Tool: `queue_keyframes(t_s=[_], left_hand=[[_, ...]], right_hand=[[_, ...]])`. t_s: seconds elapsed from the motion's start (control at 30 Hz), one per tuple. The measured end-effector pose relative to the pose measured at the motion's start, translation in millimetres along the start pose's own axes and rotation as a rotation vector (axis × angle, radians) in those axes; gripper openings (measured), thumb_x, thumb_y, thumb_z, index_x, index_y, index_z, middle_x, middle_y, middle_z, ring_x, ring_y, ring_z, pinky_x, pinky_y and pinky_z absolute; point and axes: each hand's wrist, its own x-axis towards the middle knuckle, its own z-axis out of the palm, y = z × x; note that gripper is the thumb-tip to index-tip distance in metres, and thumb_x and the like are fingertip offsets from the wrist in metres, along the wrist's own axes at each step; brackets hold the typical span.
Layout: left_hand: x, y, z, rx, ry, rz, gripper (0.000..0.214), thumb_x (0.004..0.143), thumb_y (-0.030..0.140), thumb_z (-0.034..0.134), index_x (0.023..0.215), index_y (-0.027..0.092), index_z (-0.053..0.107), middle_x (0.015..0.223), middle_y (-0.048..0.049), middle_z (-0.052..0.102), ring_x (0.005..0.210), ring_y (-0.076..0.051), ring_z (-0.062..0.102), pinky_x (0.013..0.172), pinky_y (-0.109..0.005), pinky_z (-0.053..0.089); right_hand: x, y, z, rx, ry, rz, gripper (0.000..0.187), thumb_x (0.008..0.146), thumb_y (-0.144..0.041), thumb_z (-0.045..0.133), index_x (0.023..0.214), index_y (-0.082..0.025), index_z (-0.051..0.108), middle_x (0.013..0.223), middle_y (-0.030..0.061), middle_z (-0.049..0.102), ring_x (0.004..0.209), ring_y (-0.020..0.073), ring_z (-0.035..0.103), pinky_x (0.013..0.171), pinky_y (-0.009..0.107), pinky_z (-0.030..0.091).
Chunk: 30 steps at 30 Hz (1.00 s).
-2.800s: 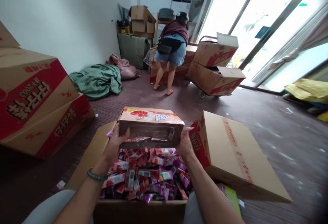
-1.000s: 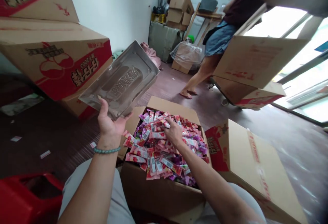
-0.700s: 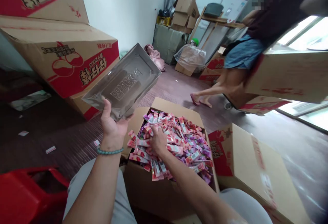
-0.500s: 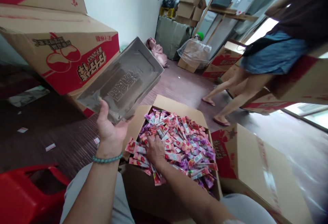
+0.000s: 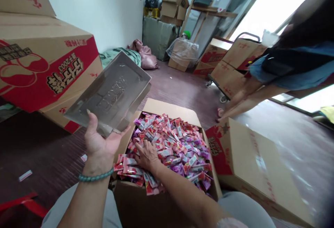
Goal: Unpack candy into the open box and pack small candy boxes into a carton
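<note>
My left hand grips a grey plastic tray by its near edge, thumb on the upper face and fingers beneath. The tray is tilted, with raised characters moulded in its base. Below and to its right stands an open cardboard box heaped with small pink, red and purple candy packets. My right hand lies palm down on the packets at the box's near left, its bent fingers apart. Some fingertips are hidden among them. Several packets spill over the near left rim.
Printed cartons are stacked at left, and a taped carton stands right of the box. A person is at right near a loaded trolley. Part of a red plastic item shows bottom left. Paper scraps dot the floor.
The view has turned right, so most things appear further left. My left hand still holds the tray, and my right hand stays on the packets. The person has moved towards the right edge.
</note>
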Motion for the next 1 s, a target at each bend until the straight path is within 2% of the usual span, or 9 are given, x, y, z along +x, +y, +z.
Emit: queue_keyframes(t_s=[0.13,0.27,0.43,0.5,0.57,0.7,0.8,0.9,1.0], left_hand=[[-3,-2,9.5,-0.092,0.011,0.047,0.039,0.085,0.057,0.055,0.117,0.037,0.065,0.145,0.0041,0.05,0.13,-0.032,0.048,0.111,-0.067,0.027],[-2,-4,14.1,-0.135,0.033,0.009,0.043,0.08,0.059,0.061,0.118,0.038,0.064,0.144,0.0035,0.051,0.13,-0.032,0.048,0.111,-0.063,0.03],[0,0,13.4,-0.148,0.021,-0.007,0.044,0.079,0.059,0.061,0.117,0.037,0.065,0.144,0.0027,0.052,0.129,-0.031,0.05,0.11,-0.059,0.034],[1,3,11.2,-0.16,0.027,0.009,0.043,0.08,0.058,0.061,0.118,0.038,0.064,0.144,0.0034,0.05,0.129,-0.03,0.05,0.111,-0.058,0.033],[2,6,8.6,-0.174,0.028,0.027,0.042,0.081,0.057,0.06,0.119,0.039,0.063,0.146,0.0042,0.048,0.129,-0.029,0.049,0.111,-0.059,0.032],[-1,13,4.2,-0.176,0.042,0.034,0.038,0.085,0.055,0.055,0.118,0.038,0.063,0.148,0.0024,0.047,0.132,-0.03,0.046,0.109,-0.065,0.029],[-3,16,2.2,-0.162,0.057,0.042,0.036,0.085,0.054,0.056,0.116,0.038,0.063,0.146,0.002,0.049,0.133,-0.03,0.045,0.108,-0.068,0.027],[-4,17,1.6,-0.164,0.054,0.041,0.035,0.085,0.055,0.056,0.115,0.038,0.063,0.145,0.0026,0.05,0.134,-0.029,0.044,0.11,-0.068,0.022],[-2,17,1.5,-0.166,0.041,0.045,0.036,0.087,0.053,0.052,0.117,0.036,0.063,0.146,0.0015,0.048,0.134,-0.03,0.044,0.111,-0.07,0.02]], right_hand=[[-22,12,1,-0.002,0.004,-0.139,0.053,0.089,-0.049,0.053,0.14,-0.035,0.045,0.126,0.0119,0.047,0.109,0.0278,0.045,0.09,0.044,0.034],[-29,20,5,0.017,0.035,-0.163,0.055,0.091,-0.057,0.048,0.142,-0.039,0.042,0.133,0.0127,0.043,0.109,0.0278,0.047,0.09,0.045,0.034],[-29,16,-11,0.088,-0.002,-0.121,0.083,0.08,-0.078,0.046,0.151,-0.041,0.025,0.137,0.0121,0.041,0.114,0.0321,0.044,0.093,0.051,0.035],[-31,13,-18,0.13,-0.014,-0.085,0.093,0.077,-0.08,0.048,0.154,-0.037,0.017,0.138,0.0126,0.042,0.116,0.0337,0.042,0.096,0.053,0.033],[-33,11,-23,0.176,-0.005,-0.053,0.094,0.079,-0.078,0.047,0.155,-0.035,0.013,0.139,0.0114,0.044,0.12,0.0337,0.039,0.1,0.053,0.031],[-31,4,-31,0.226,0.049,-0.027,0.081,0.086,-0.072,0.044,0.153,-0.033,0.022,0.138,0.0086,0.046,0.128,0.0321,0.033,0.108,0.052,0.024],[-22,-14,-39,0.21,0.145,-0.03,0.072,0.087,-0.069,0.046,0.148,-0.033,0.034,0.137,0.0095,0.046,0.131,0.0314,0.031,0.111,0.053,0.018],[-11,-44,-42,0.163,0.178,-0.21,0.064,0.088,-0.063,0.05,0.144,-0.034,0.04,0.139,0.0094,0.045,0.137,0.0304,0.026,0.111,0.053,0.019],[-5,-71,-32,0.08,0.128,-0.468,0.052,0.093,-0.055,0.046,0.14,-0.032,0.044,0.15,0.0071,0.038,0.146,0.0279,0.009,0.115,0.055,0.014]])
